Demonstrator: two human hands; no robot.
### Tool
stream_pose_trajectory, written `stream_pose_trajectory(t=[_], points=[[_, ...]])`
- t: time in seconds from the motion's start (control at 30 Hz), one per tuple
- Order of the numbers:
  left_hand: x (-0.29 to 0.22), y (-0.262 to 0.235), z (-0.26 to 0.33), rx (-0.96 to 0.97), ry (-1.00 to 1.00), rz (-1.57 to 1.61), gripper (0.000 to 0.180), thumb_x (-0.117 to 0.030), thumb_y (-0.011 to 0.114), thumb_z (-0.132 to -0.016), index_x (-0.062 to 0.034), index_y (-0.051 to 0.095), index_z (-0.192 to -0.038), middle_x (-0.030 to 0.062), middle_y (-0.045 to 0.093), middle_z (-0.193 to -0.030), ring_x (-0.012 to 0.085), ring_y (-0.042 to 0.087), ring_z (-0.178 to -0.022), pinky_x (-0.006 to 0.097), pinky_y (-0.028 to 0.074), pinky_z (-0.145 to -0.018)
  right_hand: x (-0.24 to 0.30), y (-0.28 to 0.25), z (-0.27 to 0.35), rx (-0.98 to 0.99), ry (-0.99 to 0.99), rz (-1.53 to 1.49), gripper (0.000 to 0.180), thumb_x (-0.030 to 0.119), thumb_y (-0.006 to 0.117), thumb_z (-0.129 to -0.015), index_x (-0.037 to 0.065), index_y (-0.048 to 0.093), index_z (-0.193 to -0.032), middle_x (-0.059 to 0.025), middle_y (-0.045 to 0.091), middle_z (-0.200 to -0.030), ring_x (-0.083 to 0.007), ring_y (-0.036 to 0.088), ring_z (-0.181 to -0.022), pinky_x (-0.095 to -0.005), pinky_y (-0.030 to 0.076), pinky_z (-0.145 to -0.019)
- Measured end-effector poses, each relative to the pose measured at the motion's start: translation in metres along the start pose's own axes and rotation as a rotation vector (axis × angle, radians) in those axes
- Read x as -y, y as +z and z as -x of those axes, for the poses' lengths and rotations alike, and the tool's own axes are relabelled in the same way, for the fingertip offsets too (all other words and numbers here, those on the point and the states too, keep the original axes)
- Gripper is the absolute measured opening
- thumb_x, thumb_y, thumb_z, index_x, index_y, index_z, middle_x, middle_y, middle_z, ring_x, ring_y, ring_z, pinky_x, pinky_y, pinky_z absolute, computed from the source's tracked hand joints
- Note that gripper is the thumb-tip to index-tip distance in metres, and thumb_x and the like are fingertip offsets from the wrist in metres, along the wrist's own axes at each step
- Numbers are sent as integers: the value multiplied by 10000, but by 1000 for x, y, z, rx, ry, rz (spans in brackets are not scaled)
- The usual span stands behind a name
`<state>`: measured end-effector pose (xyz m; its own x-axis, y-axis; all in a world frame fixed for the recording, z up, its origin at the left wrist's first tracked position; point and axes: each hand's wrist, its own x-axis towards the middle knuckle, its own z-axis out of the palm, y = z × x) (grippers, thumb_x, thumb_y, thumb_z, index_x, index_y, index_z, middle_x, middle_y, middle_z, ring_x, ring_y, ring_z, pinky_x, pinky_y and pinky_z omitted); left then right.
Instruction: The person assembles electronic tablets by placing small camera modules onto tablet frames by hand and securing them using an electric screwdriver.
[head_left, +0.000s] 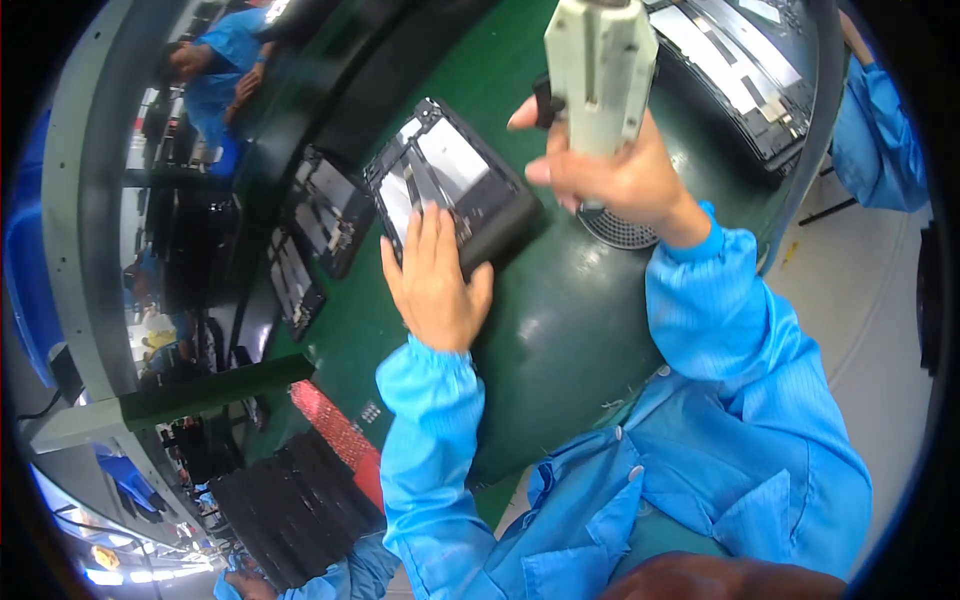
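On green bench: L hand (432,285) fingers flat on open tablet (452,190) edge — R hand (612,170) gripping pale screwdriver (600,70).

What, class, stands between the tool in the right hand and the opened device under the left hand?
Nothing visible: the pale power tool in the right hand is raised beside the opened device; the left hand rests on the device's near edge.

Left hand (435,285) on open tablet (450,190)
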<state>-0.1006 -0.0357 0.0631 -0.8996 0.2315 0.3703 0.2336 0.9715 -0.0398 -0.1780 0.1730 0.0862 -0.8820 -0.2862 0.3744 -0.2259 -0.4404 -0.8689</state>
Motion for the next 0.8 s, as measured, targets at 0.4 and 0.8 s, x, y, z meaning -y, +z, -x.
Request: stream_pose_trajectory(t=[0.4, 0.8], points=[[-70, 0, 105, -71, 15, 453, 529, -140, 792, -604, 61, 568, -1038, 210, 573, -1102, 361, 530, -1081, 452, 395, -910, -32, -26, -8, -4, -1, 125, 206, 24, 667, -702, -43, 581, -876, -24, 549, -568, -84, 513, -441, -226, 412, -423], [-56, -4, 104, -299, -419, 836, 271, -14, 509, -873, 51, 504, -1136, 138, 659, -895, 190, 619, -879, 293, 461, -813, -35, -23, -4, 11, 49, 173, 232, 21, 648, -689, 2, 584, -912, -37, 578, -649, -90, 520, -460, -230, 420, -424]])
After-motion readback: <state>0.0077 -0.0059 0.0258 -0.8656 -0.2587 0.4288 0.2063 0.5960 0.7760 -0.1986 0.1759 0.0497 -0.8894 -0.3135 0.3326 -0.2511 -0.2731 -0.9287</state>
